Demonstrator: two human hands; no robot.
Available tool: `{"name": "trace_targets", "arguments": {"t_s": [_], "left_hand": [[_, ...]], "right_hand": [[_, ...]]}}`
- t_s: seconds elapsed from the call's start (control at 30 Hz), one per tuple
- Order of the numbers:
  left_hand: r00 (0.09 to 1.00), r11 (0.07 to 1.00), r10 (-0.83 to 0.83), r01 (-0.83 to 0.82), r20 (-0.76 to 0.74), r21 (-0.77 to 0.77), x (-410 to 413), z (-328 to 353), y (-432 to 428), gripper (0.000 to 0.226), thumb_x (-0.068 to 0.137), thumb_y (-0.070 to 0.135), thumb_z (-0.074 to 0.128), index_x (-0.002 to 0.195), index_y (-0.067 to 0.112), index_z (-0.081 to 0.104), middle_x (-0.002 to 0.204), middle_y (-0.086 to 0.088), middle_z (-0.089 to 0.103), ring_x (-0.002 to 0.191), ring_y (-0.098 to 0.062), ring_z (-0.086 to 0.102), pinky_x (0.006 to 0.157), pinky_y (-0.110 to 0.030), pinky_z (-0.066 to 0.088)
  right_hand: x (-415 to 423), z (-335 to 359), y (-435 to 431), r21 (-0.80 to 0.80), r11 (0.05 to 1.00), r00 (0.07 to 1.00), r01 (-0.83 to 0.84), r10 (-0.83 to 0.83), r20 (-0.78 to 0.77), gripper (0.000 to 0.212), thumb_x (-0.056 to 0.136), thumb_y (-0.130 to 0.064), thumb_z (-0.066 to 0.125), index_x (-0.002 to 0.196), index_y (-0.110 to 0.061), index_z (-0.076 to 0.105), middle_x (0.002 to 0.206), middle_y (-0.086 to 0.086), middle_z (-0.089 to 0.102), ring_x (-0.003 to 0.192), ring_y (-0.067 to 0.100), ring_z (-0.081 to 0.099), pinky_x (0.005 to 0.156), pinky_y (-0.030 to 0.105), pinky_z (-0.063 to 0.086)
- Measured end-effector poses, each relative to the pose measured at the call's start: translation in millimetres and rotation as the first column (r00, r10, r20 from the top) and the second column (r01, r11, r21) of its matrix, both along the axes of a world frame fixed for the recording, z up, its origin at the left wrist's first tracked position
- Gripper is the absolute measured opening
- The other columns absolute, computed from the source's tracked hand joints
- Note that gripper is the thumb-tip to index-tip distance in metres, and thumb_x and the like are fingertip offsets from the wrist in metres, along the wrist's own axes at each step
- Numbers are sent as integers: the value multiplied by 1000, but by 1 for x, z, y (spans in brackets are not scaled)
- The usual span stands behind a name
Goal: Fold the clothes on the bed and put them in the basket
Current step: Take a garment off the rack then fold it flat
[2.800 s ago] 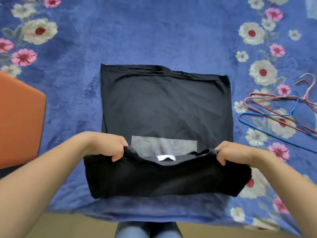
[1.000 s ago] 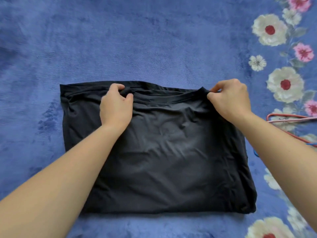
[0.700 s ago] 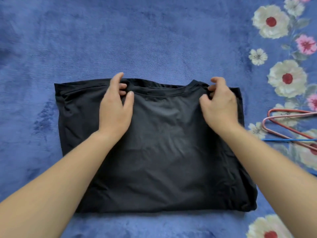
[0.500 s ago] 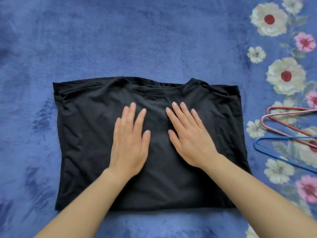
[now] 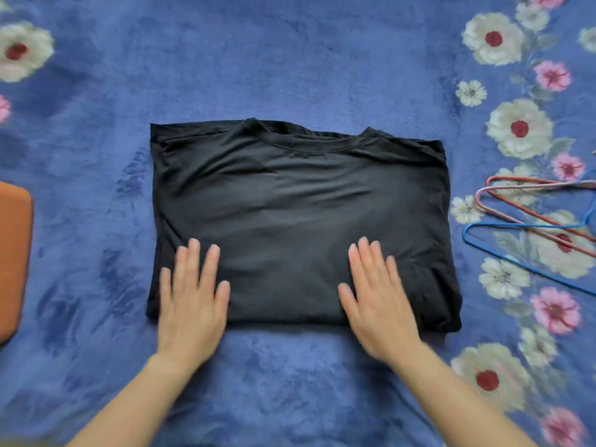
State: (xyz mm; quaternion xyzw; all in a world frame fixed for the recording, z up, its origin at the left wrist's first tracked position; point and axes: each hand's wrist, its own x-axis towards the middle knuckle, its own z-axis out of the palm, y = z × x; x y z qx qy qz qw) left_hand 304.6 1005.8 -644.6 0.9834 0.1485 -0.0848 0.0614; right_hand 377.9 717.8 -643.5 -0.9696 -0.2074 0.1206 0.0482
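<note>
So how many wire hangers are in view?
3, overlapping on the blue floral blanket right of the folded black T-shirt: red wire hanger farthest, pink wire hanger beside it, blue wire hanger nearest. Frame edge cuts them; more may lie beyond.

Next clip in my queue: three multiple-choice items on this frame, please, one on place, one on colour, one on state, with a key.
1. Where do the hangers lie relative to the folded shirt? A) on top of it B) to its left C) to its right
2. What colour is the shirt? A) black B) white C) orange
3. How are the left hand and right hand set? A) both gripping the collar B) flat, fingers straight, on the shirt's near edge C) one lifting a hanger
Key: 1 C, they lie on the bedspread past the shirt's right side; 2 A, the cloth is plainly black; 3 B, both palms cover the near edge, gripping nothing.
</note>
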Motion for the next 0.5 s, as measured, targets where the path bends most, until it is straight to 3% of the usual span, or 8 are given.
{"name": "trace_targets", "arguments": {"t_s": [0.07,0.17,0.27,0.33,0.4,0.47,0.5], "left_hand": [[996,997,74,-75,-54,-19,-17,-4,-8,61,95,38,27,151,15,30,160,-13,22,146,-31,20,113,-56,19],[944,943,327,-329,-43,-58,-37,3,1,55,95,26,40,149,20,34,156,-18,25,141,-40,26,108,-63,23],[819,776,574,-546,-5,-317,-44,18,11,63,86,8,58,144,15,36,140,-19,38,126,-40,37,104,-58,30],[668,555,744,-637,-23,-534,-41,29,15,56,88,8,60,139,9,38,126,-15,47,109,-30,48,103,-45,38],[551,348,823,-680,-136,-645,-34,35,17,41,93,20,61,130,9,49,118,-9,53,98,-20,51,96,-38,43],[519,248,826,-684,-218,-686,-26,37,17,33,94,31,61,120,12,56,112,-9,60,92,-18,54,90,-40,48],[519,226,821,-677,-237,-700,-23,36,17,29,94,33,61,114,12,57,108,-9,61,88,-18,57,83,-38,51]], "right_hand": [[-30,-5,-16,-31,996,995,81,-83,-57,64,99,-40,29,152,-4,27,160,13,22,148,29,20,118,46,17],[-50,3,-59,-76,923,921,378,-383,-65,66,96,-42,29,151,-6,30,159,9,26,145,26,29,113,51,22],[-48,21,-79,67,771,773,633,-626,-103,59,97,-34,49,149,-10,36,156,10,31,142,29,29,111,52,22],[-39,27,-81,210,554,590,805,-785,-189,70,84,-39,66,141,-5,44,144,20,38,134,36,33,110,49,25],[-24,26,-81,295,230,329,927,-877,-349,70,75,-49,69,126,-5,54,133,21,43,124,34,41,109,43,31],[-9,25,-77,286,-12,136,958,-860,-492,41,75,-43,75,100,-13,61,117,12,49,102,26,49,95,37,41],[-4,23,-77,284,-61,103,957,-842,-530,29,75,-39,76,82,-16,59,103,10,52,87,24,49,81,34,44]]}}
